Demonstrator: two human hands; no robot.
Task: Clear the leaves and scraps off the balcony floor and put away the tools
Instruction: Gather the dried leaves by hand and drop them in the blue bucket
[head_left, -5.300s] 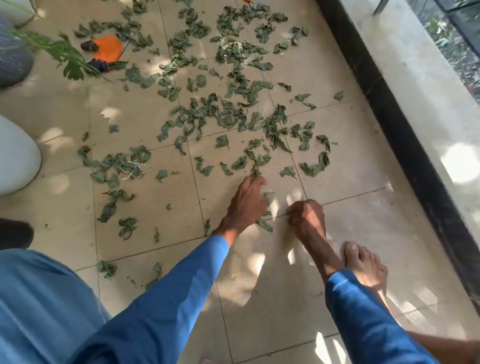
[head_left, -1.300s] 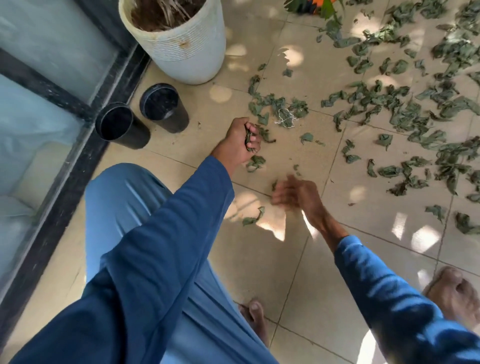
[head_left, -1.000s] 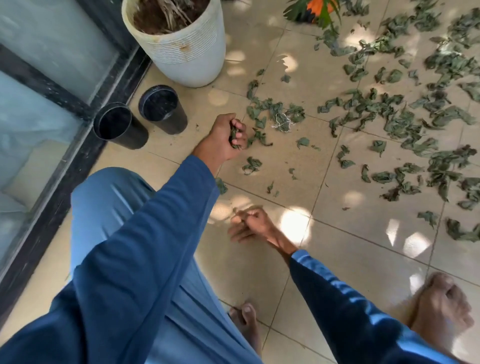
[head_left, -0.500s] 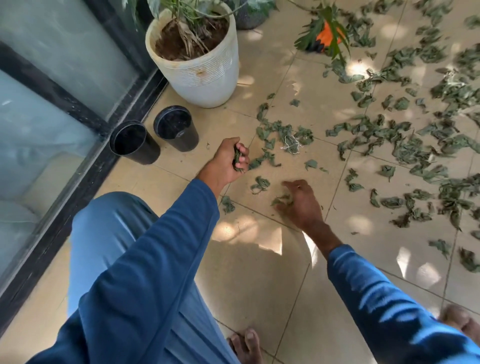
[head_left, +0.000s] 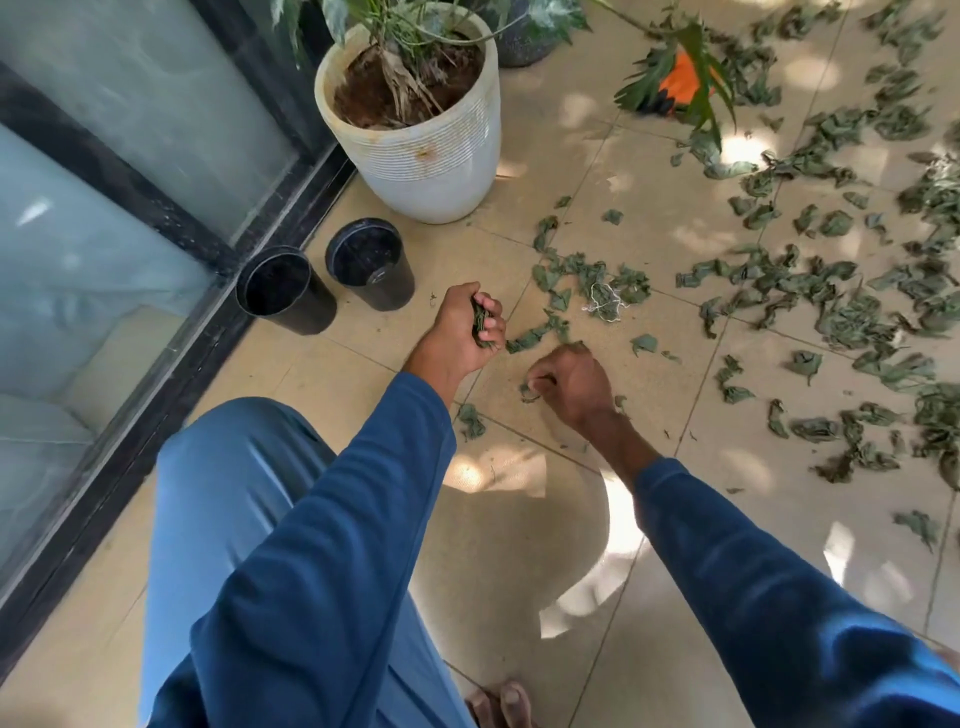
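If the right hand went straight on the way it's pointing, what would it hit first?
Probably the strip of leaves on the floor just ahead of the right hand, then the left hand; depth is hard to judge.

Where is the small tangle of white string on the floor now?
In the head view, the white string lies mid-frame among leaves, to the right of the two black pots and just beyond the right hand.

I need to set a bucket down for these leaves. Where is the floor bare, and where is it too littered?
Bare tile lies nearest you, between the trouser leg and the right sleeve. A smaller bare patch sits between that leg and the black pots. From the string tangle rightward, leaves lie thick.
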